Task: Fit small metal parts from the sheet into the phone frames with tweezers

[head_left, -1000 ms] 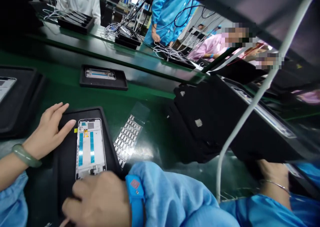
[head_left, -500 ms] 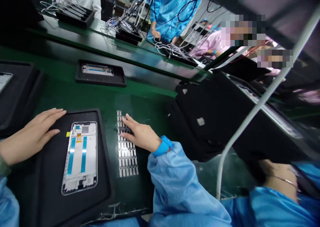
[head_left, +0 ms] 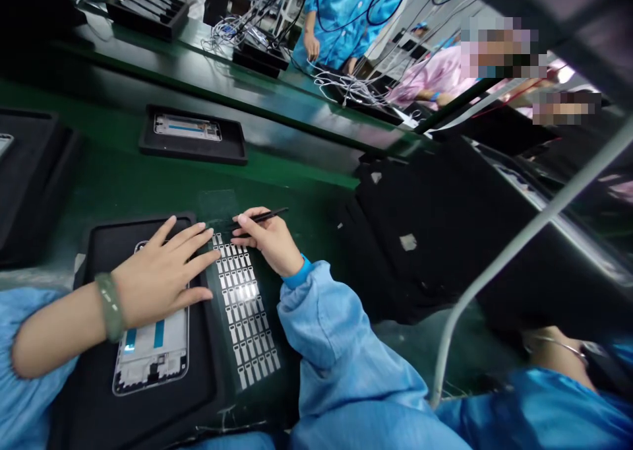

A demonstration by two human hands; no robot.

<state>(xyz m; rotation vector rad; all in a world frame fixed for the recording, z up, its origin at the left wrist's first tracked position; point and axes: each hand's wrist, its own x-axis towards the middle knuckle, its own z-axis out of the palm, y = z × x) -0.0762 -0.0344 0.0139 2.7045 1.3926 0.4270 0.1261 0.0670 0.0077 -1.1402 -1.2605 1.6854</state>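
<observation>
My left hand (head_left: pixel 165 278) reaches across the phone frame (head_left: pixel 155 361), fingers spread, with its fingertips at the left edge of a clear sheet of small silver stickers (head_left: pixel 242 315). The phone frame, pale with blue strips, lies in a black foam tray (head_left: pixel 202 364); its upper part is hidden under my hand. My right hand (head_left: pixel 270 239) is closed around black tweezers (head_left: pixel 271 214) at the sheet's upper end. The tweezers' tips are dark against the green mat, so I cannot tell whether they grip a sticker.
Behind lies a smaller black tray (head_left: pixel 232 150) with another phone frame (head_left: pixel 188 127). Black trays (head_left: pixel 30 173) stand at the left, dark foam pieces (head_left: pixel 395 239) at the right. A pale cable (head_left: pixel 475 291) crosses the right side. Beside me is a co-worker's arm (head_left: pixel 558 354); others work beyond.
My left hand has moved right, from the tray's edge over the phone frame to the sticker sheet. My right hand has lifted the tweezers off the stickers; the sheet lies more tilted.
</observation>
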